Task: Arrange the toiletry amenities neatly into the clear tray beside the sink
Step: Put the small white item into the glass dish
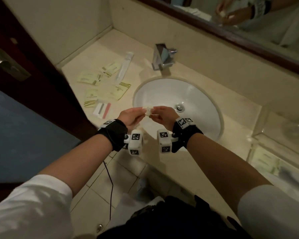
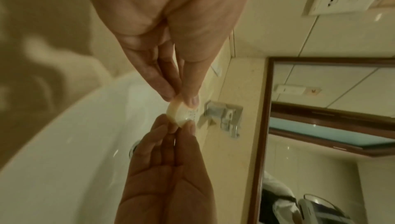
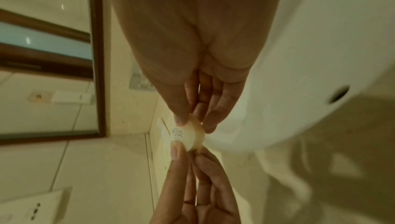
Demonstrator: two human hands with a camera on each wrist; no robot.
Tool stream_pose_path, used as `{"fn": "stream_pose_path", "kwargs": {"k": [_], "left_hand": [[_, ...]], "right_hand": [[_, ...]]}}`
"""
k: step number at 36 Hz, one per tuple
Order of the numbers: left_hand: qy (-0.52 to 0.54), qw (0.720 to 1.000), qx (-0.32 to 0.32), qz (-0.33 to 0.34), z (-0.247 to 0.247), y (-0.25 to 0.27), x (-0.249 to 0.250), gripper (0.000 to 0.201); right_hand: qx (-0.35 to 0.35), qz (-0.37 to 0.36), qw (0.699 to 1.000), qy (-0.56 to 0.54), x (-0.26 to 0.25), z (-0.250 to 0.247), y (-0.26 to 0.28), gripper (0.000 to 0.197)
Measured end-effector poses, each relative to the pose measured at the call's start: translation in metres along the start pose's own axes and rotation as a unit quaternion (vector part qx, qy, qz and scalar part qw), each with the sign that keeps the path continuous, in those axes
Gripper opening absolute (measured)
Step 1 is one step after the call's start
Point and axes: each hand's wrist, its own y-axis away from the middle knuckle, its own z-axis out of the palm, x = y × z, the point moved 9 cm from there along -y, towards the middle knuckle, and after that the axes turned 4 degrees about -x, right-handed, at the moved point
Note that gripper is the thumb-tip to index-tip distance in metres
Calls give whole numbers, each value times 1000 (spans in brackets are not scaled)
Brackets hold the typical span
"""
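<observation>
Your left hand [image 1: 130, 116] and right hand [image 1: 162, 115] both pinch small round soap [image 1: 148, 111] by fingertips, held over sink [image 1: 204, 107]. Step looks like: one amenity picked up, not yet placed. Sachets [image 1: 89, 78] wait on table [image 1: 231, 102]. Next, likely: carry soap right, into clear tray [image 1: 254, 135].

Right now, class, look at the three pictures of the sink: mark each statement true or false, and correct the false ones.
1. Both hands pinch one small round soap. True.
2. The soap is held over the sink. True.
3. The packets lie to the right of the sink. False: they lie on the counter to its left.
4. Water runs from the tap. False: no water shows.
5. The left hand is empty. False: its thumb and fingers pinch the soap, as the right hand does.
</observation>
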Motion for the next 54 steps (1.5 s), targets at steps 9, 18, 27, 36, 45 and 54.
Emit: {"fn": "stream_pose_path", "kwargs": {"k": [9, 18, 27, 36, 45, 54], "left_hand": [[-53, 993, -100, -37, 126, -6, -30, 20], [-175, 971, -165, -10, 274, 2, -62, 17], [-280, 939, -200, 26, 399, 5, -101, 9], [-327, 922, -199, 57, 490, 4, -132, 11], [-344, 913, -214, 53, 550, -1, -156, 22], [-377, 895, -236, 36, 571, -23, -183, 26]], "right_hand": [[118, -55, 989, -76, -22, -115, 64, 31], [237, -123, 955, -128, -42, -240, 136, 28], [319, -168, 927, -107, -62, -349, 201, 6], [384, -159, 907, -62, -81, -438, 240, 13], [418, -141, 897, -8, -89, -493, 259, 14], [431, -108, 895, 49, -92, -528, 265, 18]]}}
